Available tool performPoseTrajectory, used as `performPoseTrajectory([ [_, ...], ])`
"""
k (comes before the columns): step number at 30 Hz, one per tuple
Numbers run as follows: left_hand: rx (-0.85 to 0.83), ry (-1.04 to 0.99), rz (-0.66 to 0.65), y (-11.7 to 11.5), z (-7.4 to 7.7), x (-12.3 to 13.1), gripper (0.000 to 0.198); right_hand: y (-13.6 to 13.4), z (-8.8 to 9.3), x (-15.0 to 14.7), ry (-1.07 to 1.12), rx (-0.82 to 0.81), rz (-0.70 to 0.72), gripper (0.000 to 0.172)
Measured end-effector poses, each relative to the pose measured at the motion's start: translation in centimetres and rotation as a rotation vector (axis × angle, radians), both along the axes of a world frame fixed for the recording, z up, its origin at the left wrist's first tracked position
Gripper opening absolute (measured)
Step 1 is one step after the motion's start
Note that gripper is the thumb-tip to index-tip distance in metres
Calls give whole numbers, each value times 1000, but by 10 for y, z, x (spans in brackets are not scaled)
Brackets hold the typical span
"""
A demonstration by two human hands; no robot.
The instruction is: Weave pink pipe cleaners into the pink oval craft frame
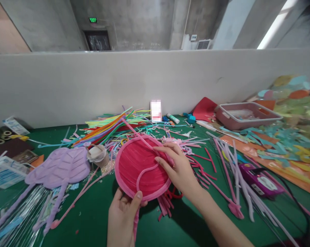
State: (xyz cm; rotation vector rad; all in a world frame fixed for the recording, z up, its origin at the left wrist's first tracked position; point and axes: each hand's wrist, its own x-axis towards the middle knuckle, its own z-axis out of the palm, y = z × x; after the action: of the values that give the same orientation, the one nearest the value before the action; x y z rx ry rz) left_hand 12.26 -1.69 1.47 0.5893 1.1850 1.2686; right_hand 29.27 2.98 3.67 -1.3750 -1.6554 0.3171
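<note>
A round fan [129, 161] with a deep pink face and a lighter pink rim is held up in front of me. My left hand [126, 209] grips it at the bottom, thumb on the rim, where a pink handle runs down. A light pink pipe cleaner [143, 173] curves over the face from the lower rim, and its other end sticks out past the top edge. My right hand [175, 164] pinches this pipe cleaner near the right side of the face. Part of the fan's right side is hidden by that hand.
Behind the fan lies a heap of coloured pipe cleaners [106, 128]. A lilac leaf-patterned fan [59, 168] and a cup [97, 154] are at left. To the right are a purple corded device [260, 181], lilac strips [243, 178] and a pink basket [247, 120].
</note>
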Motion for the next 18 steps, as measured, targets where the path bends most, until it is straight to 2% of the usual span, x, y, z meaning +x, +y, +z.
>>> performPoseTrajectory([
  [7,13,40,13,-3,4,5,44,5,1,5,78,-81,76,25],
  [12,11,42,-3,-4,6,2,47,6,0,4,219,-88,119,45],
  [14,15,33,3,-4,6,1,49,7,1,4,279,-98,137,47],
  [16,22,31,7,-4,6,0,49,6,5,6,217,-71,137,47],
  [18,32,38,8,-4,7,0,46,3,12,10,38,-28,148,45],
])
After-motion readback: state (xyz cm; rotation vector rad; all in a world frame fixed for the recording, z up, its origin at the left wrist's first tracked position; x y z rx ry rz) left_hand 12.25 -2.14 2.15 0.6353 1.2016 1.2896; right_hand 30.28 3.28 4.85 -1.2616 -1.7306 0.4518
